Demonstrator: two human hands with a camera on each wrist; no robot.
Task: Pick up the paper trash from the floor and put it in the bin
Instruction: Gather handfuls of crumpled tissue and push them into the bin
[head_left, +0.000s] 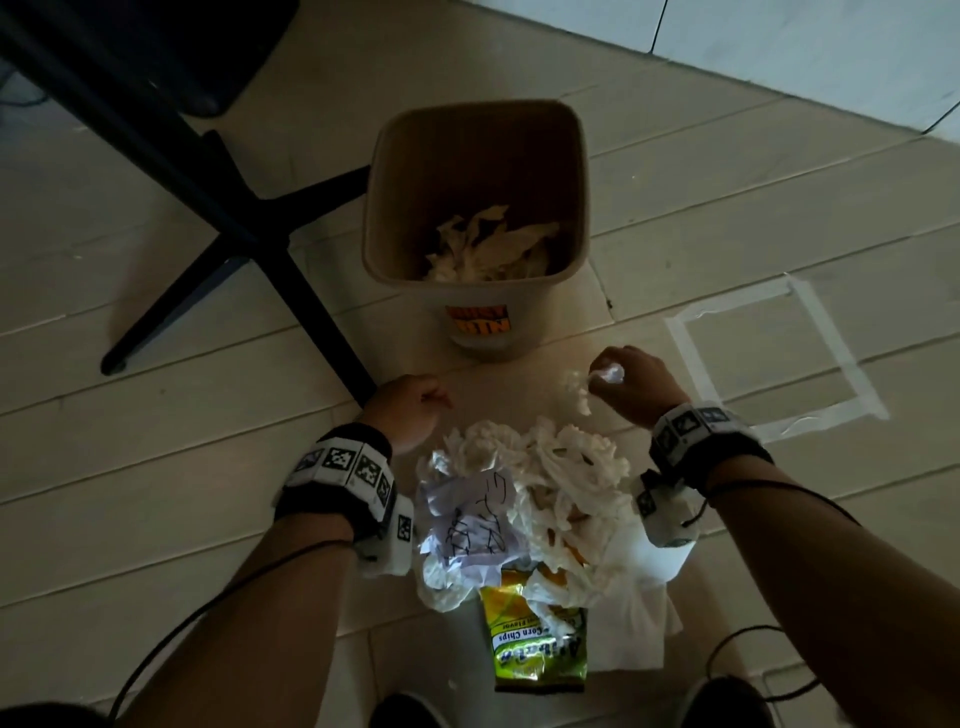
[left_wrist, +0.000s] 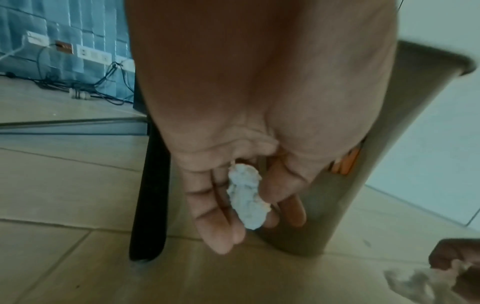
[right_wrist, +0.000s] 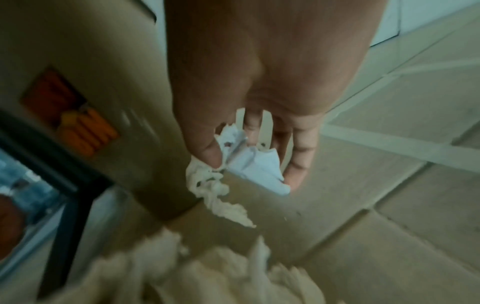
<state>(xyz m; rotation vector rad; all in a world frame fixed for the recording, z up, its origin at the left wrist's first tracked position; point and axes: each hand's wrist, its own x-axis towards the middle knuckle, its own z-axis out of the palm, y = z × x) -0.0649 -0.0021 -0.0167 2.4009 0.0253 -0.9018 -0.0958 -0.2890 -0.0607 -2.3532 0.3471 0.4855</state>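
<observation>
Paper mid-pickup: left hand (left_wrist: 233, 185) pinches a small wad (left_wrist: 246, 201), right hand (head_left: 636, 384) grips crumpled scraps (right_wrist: 249, 162); next, lift both over the bin (head_left: 582, 171) and let go.

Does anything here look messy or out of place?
Yes: a heap of crumpled paper lies on the floor in front of the bin, with a yellow chip bag half buried under it. A taped square on the tiles beside the bin also looks odd.

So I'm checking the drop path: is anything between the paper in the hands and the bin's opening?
Nothing visible blocks it. The right hand pinches crumpled paper and the left hand holds a small wad, both just in front of the bin. Its mouth is open with no lid, partly filled with paper.
</observation>
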